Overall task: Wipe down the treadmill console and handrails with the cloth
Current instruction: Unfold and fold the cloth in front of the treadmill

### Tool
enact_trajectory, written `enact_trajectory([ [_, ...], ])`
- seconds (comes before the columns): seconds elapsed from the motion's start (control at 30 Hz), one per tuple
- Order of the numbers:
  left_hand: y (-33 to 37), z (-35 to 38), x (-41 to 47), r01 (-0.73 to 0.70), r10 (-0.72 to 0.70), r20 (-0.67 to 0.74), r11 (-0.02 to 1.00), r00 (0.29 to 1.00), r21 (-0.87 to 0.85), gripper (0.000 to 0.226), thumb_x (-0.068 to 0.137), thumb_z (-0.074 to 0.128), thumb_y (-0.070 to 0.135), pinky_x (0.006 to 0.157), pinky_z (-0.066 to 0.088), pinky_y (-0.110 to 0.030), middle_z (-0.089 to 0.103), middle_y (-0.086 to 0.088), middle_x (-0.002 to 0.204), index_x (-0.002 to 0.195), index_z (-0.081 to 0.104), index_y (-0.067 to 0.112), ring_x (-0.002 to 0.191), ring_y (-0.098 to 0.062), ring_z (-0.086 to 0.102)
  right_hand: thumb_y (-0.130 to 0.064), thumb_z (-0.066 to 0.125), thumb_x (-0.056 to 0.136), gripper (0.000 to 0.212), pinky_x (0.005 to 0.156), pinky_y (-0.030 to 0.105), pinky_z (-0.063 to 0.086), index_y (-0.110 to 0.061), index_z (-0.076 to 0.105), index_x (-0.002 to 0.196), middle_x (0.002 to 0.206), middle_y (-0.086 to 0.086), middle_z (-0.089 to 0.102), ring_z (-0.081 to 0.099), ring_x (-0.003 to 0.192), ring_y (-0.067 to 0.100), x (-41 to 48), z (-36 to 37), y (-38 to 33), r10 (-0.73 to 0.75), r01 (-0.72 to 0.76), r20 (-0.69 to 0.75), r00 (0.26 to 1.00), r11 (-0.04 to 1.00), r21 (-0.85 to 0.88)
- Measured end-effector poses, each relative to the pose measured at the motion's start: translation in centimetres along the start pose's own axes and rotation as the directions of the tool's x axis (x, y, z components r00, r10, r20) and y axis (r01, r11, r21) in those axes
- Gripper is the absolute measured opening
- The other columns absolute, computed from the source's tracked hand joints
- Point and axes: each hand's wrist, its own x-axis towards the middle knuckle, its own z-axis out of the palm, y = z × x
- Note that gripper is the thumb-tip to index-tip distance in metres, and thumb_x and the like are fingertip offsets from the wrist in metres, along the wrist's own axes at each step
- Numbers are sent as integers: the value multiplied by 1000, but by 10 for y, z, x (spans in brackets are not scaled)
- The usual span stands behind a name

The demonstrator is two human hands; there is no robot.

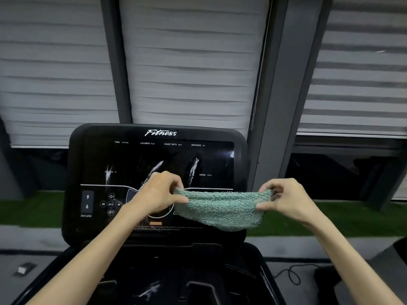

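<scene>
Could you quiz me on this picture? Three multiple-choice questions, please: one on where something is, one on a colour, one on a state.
1. Where is the cloth? A) on the floor B) held up before the console C) in a bucket
2. Its colour? A) green B) red C) white
3. The console screen is: A) cracked B) playing a video C) dark with pale streaks
Answers: B, the left hand and right hand each pinch an end; A, its pile is green; C, only labels and streaks show.

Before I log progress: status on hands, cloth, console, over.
Left hand, right hand each pinch cloth, stretched between. Console behind cloth. Nothing blocking.
</scene>
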Motion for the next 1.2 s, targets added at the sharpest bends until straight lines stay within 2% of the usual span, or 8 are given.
enact_trajectory([
  [0.13,-6,-2,5,-41,54,86,989,995,-145,28,83,69,52,91,47,-35,66,4,107,75,57,29,97,-13,61,-16,86,68,25,65,25,40,-27,63,71,78,-8,63,55,72,10,7,5,-4,-48,43,-57,997,995,-88],
  [0.3,-6,-9,7,-21,76,99,886,992,-463,29,93,65,25,67,33,-33,47,-1,68,81,42,14,66,-18,41,-10,63,90,12,67,30,43,-14,55,83,80,1,60,53,70,15,11,6,-5,21,-35,90,996,986,164],
  [0.47,-8,-17,15,13,43,86,824,995,-566,37,80,77,4,50,43,-20,52,5,47,89,42,11,45,-5,51,-11,51,98,8,68,41,40,-12,43,100,79,15,55,47,72,25,11,13,-3,103,-188,209,972,877,441],
  [0.6,-18,-25,20,64,18,136,813,991,-578,48,62,89,8,67,58,-33,68,-29,83,98,57,16,69,-21,67,-5,59,91,19,56,38,40,-6,50,108,70,15,65,55,67,27,10,11,-9,61,-147,166,984,807,572],
  [0.73,-25,-28,22,94,31,201,807,979,-582,48,65,87,-3,73,58,-28,74,-16,87,105,68,14,70,-16,68,11,63,81,29,65,30,58,2,60,108,85,23,71,69,73,26,6,4,-19,10,-158,232,973,760,630],
  [0.87,-29,-25,27,57,60,204,851,977,-523,50,68,72,-18,77,57,-28,74,-11,98,106,69,15,82,-15,69,24,67,69,38,70,25,58,3,67,101,93,18,73,71,85,24,8,1,-20,-51,-98,270,962,855,510],
  [1.07,-23,-16,28,-184,98,-223,895,970,-406,37,80,61,-6,67,43,-8,72,16,88,93,74,27,77,3,63,-9,71,81,7,79,27,50,-9,73,87,96,9,73,67,91,18,11,7,-27,-150,84,94,984,863,498],
  [1.2,-17,-16,31,-225,114,-219,772,969,-595,31,92,52,-6,84,44,-14,72,8,97,95,71,18,91,-8,63,-32,60,90,15,72,31,51,-17,58,92,97,5,62,58,85,19,15,11,-29,-124,17,121,985,766,643],
])
